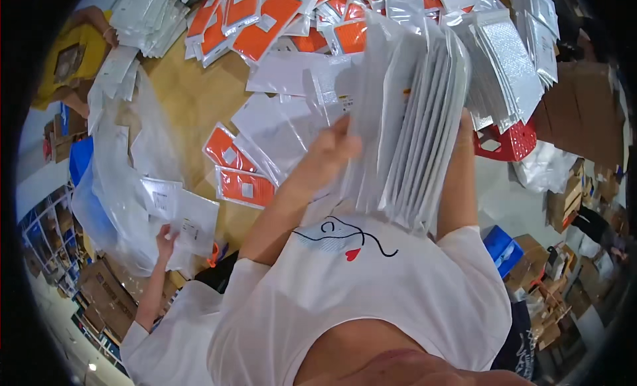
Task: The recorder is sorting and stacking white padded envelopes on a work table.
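Cardboard boxes [564, 200] crowd the floor round a brown bench [192, 100] that is buried in flat packets. Across its far side lie heaps of orange packets in clear sleeves [259, 21], with silver-white pouches [511, 61] stacked to the right and more white ones [142, 17] piled at the far left. Two orange packets [239, 170] lie apart, nearer the person, beside loose clear sleeves.

Close to the chest, the person holds up a thick stack of white pouches [415, 120], standing on edge and fanned slightly. The left hand [332, 150] presses against the stack's left face, fingers curled onto the nearest pouches. The right hand is hidden behind the stack; only its forearm rises there, so I cannot tell how those fingers sit.

A red plastic basket [507, 144] stands just right of the stack; what it holds is hidden. On the left, a co-worker's hand [164, 240] grips white sheets [186, 220] beside a big clear plastic bag [119, 187].
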### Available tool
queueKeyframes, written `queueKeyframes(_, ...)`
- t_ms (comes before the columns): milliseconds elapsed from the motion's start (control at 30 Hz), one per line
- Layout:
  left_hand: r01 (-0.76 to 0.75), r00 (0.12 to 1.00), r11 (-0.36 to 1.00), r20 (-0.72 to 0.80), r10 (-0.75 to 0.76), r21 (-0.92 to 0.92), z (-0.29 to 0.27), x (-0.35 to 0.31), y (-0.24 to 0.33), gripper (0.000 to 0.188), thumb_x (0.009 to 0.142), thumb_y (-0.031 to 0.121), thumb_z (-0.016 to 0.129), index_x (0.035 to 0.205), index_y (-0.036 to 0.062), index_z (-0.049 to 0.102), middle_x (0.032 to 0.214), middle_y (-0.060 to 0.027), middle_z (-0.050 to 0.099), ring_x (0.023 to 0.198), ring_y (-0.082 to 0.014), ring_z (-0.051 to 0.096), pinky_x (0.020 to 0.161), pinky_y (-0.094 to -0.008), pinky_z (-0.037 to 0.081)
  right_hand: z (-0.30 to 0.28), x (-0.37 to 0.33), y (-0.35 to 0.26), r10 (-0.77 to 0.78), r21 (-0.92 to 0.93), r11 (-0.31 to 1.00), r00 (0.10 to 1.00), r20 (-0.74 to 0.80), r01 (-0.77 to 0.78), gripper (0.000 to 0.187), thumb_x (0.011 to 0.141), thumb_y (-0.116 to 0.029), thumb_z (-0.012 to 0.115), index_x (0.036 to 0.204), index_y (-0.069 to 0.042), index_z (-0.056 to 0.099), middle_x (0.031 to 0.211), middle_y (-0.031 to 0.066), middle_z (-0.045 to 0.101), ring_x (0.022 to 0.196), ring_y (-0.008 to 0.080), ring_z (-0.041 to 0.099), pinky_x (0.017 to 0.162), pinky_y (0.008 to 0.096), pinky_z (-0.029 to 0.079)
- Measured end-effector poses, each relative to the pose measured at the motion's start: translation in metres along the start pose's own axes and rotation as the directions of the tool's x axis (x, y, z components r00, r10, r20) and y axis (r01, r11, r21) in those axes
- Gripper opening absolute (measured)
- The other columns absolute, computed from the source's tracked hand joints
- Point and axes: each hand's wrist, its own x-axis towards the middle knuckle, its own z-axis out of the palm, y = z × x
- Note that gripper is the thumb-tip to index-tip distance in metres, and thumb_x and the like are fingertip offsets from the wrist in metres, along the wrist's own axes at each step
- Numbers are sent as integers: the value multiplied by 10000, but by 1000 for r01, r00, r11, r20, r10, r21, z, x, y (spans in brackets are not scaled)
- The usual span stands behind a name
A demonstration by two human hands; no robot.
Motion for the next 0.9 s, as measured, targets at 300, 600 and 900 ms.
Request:
queueKeyframes(300,-135,979,915,-91,182,379,28,94,-114,777,730,294,745,1305,-72,373,1079,-226,603,922,-273,616,824,-337,488,-34,46,-77,129,-459,878,991,-39,-132,641,725,-279,710,1230,52,497,984,214,649,888,268,638,765,344,509)
queueKeyframes(600,21,957,921,-275,94,388,-9,95,-117,705,827,403,623,1284,-87,403,985,-215,611,809,-275,607,721,-327,487,30,64,-54,34,-767,640,999,-14,-32,756,772,-278,697,1404,-46,354,1204,253,550,1035,357,580,859,437,467)
queueKeyframes(900,-43,921,894,-329,208,445,-31,83,-125,595,881,424,547,1196,-79,497,872,-167,612,725,-242,582,665,-321,469,35,62,-62,-86,-841,535,995,41,81,757,833,-364,652,1443,-81,304,1411,218,382,1276,347,390,1033,406,326)
